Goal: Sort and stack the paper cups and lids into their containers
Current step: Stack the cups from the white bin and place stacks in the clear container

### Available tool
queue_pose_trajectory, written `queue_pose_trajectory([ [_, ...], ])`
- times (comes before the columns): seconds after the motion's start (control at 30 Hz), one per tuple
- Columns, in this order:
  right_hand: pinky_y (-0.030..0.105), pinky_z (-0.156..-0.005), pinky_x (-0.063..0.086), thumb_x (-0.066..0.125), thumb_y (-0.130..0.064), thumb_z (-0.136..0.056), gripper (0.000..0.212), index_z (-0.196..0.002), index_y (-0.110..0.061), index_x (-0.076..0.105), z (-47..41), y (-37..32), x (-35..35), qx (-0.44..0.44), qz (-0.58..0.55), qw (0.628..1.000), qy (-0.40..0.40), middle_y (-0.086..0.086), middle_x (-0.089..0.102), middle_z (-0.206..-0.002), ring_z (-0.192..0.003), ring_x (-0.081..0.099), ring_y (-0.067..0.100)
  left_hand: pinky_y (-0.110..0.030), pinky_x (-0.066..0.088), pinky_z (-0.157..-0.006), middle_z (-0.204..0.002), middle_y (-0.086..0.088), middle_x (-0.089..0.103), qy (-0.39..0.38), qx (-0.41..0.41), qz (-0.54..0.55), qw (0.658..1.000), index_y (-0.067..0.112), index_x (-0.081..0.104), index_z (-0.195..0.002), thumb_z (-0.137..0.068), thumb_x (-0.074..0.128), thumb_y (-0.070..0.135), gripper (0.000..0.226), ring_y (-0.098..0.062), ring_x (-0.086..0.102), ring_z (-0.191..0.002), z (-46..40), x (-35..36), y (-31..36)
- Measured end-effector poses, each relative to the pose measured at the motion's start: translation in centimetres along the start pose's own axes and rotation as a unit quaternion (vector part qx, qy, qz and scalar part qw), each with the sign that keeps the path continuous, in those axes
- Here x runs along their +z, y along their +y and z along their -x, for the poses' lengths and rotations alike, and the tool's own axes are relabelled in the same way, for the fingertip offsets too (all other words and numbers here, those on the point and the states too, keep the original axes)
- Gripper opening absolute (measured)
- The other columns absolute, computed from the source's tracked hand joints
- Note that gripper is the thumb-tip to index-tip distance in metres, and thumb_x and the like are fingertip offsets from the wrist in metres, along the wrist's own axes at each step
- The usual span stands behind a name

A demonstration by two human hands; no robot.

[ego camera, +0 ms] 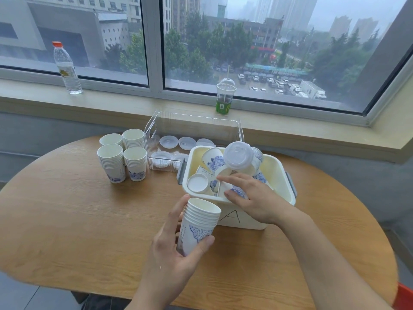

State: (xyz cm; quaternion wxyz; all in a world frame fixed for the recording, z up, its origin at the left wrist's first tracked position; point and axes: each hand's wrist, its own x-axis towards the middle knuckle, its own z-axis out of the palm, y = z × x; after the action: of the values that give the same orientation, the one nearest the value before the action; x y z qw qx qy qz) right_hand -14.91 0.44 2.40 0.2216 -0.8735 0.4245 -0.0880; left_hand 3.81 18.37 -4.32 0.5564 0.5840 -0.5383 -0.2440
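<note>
My left hand point(176, 253) grips a nested stack of white paper cups with blue print point(199, 222), upright above the table in front of the white bin point(281, 175). That bin, marked "A", holds several loose cups, some with lids, and a capped cup point(238, 156) on top. My right hand point(252, 195) reaches into the bin and its fingers close round a loose cup point(232, 189) lying on its side. A clear container point(192, 130) behind the bin holds several stacks of translucent lids point(168, 142).
Several cup stacks point(121, 155) stand on the round wooden table point(67, 220) at the left of the clear container. On the window sill stand a water bottle point(67, 68) and a domed plastic drink cup point(224, 97). A red object point(403, 296) shows at the bottom right corner.
</note>
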Motion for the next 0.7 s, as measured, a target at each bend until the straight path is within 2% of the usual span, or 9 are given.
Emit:
queue_pose_trajectory([
  [0.07,0.036,-0.120,0.035,0.057,-0.055,-0.102,0.050,-0.150,-0.055,0.044,0.1,0.0,-0.2,0.005,-0.038,0.999,0.012,-0.022,0.050,-0.150,-0.140,0.045,0.004,-0.037,0.064,-0.081,-0.122,0.016,0.070,0.001,0.000,0.000,1.000,0.056,0.039,-0.153,-0.076,0.087,0.047,0.091,-0.012,0.071,-0.110,0.0,0.0,0.1],
  [0.2,0.020,-0.106,0.036,0.066,-0.050,-0.098,0.053,-0.148,-0.052,0.047,0.5,-0.1,-0.6,0.029,-0.079,0.996,-0.009,-0.023,0.057,-0.130,-0.124,0.051,-0.003,-0.036,0.064,-0.082,-0.122,0.018,0.070,0.000,-0.001,0.001,1.000,0.057,0.039,-0.152,-0.075,0.087,0.049,0.091,-0.010,0.071,-0.109,-0.1,0.0,0.2],
  [0.33,0.020,-0.105,0.036,0.068,-0.052,-0.096,0.051,-0.144,-0.051,0.050,0.7,0.1,-0.5,0.039,-0.106,0.994,-0.010,-0.018,0.062,-0.134,-0.129,0.052,-0.002,-0.032,0.064,-0.076,-0.120,0.014,0.070,0.002,-0.001,0.012,1.000,0.057,0.042,-0.151,-0.074,0.088,0.044,0.091,-0.012,0.071,-0.106,-0.2,0.0,0.3],
  [0.4,0.021,-0.103,0.039,0.068,-0.053,-0.096,0.048,-0.141,-0.052,0.052,0.8,0.2,-0.4,0.037,-0.122,0.992,0.000,-0.015,0.065,-0.130,-0.121,0.055,-0.005,-0.029,0.063,-0.075,-0.119,0.011,0.070,0.002,0.001,0.014,1.000,0.057,0.042,-0.151,-0.074,0.088,0.044,0.090,-0.014,0.071,-0.103,-0.2,0.1,0.4],
  [0.5,0.020,-0.086,0.045,0.067,-0.053,-0.096,0.045,-0.139,-0.053,0.054,1.1,0.2,-0.5,0.035,-0.152,0.988,0.019,-0.012,0.066,-0.126,-0.092,0.057,-0.010,-0.026,0.061,-0.077,-0.119,0.009,0.070,0.000,0.006,0.008,1.000,0.055,0.042,-0.152,-0.074,0.087,0.045,0.091,-0.016,0.071,-0.105,-0.3,0.1,0.4],
  [0.57,0.017,-0.078,0.051,0.065,-0.055,-0.096,0.043,-0.138,-0.053,0.055,1.3,0.2,-0.7,0.031,-0.182,0.982,0.034,-0.008,0.067,-0.128,-0.100,0.060,-0.006,-0.024,0.060,-0.077,-0.119,0.008,0.069,0.001,0.006,0.004,1.000,0.056,0.041,-0.152,-0.075,0.088,0.044,0.091,-0.015,0.071,-0.105,-0.3,0.2,0.3],
  [0.63,0.022,-0.094,0.053,0.064,-0.060,-0.092,0.044,-0.135,-0.055,0.056,1.6,0.1,-0.8,0.020,-0.212,0.976,0.056,-0.005,0.067,-0.134,-0.122,0.059,-0.001,-0.025,0.060,-0.080,-0.120,0.008,0.068,-0.001,0.005,0.002,1.000,0.057,0.040,-0.152,-0.075,0.089,0.044,0.092,-0.014,0.070,-0.107,-0.3,0.2,0.2],
  [0.7,0.039,-0.111,0.049,0.064,-0.059,-0.093,0.042,-0.134,-0.053,0.058,2.1,-0.3,-1.0,0.002,-0.245,0.966,0.079,-0.004,0.067,-0.137,-0.134,0.055,0.003,-0.028,0.061,-0.082,-0.121,0.009,0.068,-0.004,0.008,-0.005,1.000,0.057,0.039,-0.153,-0.076,0.089,0.047,0.092,-0.014,0.068,-0.111,-0.3,0.2,0.2],
])
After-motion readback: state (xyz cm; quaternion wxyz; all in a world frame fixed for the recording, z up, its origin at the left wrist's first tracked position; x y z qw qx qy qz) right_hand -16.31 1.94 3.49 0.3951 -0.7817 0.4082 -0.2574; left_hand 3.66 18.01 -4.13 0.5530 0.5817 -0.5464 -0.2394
